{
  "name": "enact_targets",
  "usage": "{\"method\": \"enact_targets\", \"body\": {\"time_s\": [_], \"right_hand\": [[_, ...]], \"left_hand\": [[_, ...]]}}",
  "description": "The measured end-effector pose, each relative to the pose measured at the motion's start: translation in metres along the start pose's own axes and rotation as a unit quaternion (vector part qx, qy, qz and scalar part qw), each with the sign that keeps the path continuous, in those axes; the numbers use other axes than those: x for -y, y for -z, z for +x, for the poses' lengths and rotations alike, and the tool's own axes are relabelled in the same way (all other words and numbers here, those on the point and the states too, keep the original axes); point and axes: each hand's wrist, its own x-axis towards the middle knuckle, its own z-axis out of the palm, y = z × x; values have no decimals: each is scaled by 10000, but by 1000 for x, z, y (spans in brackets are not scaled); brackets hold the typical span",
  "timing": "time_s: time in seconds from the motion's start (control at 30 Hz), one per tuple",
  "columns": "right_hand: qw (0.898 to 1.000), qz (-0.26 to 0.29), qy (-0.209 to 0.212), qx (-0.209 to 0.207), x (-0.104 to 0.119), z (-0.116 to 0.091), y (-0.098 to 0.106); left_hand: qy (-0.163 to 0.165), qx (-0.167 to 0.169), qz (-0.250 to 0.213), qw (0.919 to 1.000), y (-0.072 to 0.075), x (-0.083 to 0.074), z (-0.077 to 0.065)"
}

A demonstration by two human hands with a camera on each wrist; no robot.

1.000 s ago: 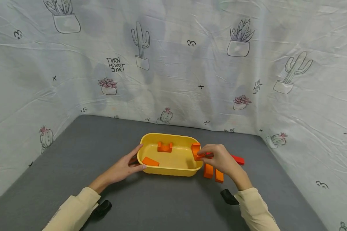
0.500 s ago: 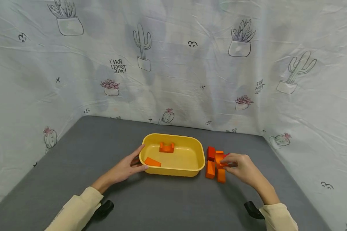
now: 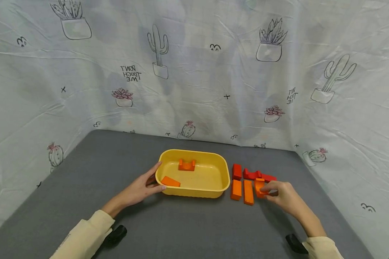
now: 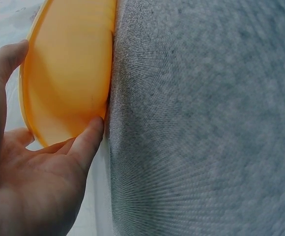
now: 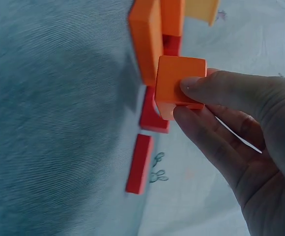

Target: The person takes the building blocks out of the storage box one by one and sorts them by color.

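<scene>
My right hand (image 3: 286,196) pinches an orange arch-shaped toy block (image 5: 172,73) between thumb and fingers, close over the table at the right of the loose blocks. Two orange rectangular blocks stand to its left, one nearer the tub (image 3: 236,190) and a longer one (image 3: 248,192). My left hand (image 3: 137,189) holds the left end of a yellow plastic tub (image 3: 194,192), its thumb and fingers spread around the outside at the rim. Inside the tub are an orange arch block (image 3: 186,165) at the back wall and an orange wedge-like block (image 3: 170,181) at the front left.
Behind the orange blocks lie a red upright block (image 3: 237,172), a red arch block (image 3: 251,175) and a flat red block (image 3: 268,177). The dark grey table (image 3: 194,230) is backed by a white cloth (image 3: 194,90) printed with cacti.
My right hand has carried the orange arch block from over the tub's right end, across the loose blocks, to their right side. My left hand stays at the tub.
</scene>
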Motion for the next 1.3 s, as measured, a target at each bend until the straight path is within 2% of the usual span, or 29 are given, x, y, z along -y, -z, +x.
{"method": "enact_targets", "body": {"time_s": [0.2, 0.5, 0.83, 1.07, 1.3], "right_hand": [[9997, -219, 93, 44, -11, -4, -10], [9993, -168, -304, -97, -14, -10, -14], [9989, -433, -134, -133, -13, -10, -13], [9981, -568, -218, -112, 0, -5, -5], [9994, -299, -86, 126, 21, -1, -3]], "left_hand": [[24, -30, 11, 10000, 1, 1, 0], [152, -57, -59, 9999, -1, -1, 3], [199, -86, 78, 9997, -1, -2, 3], [185, -78, 129, 9997, -1, -5, 2], [171, -54, 42, 9998, -1, -6, 1]]}}
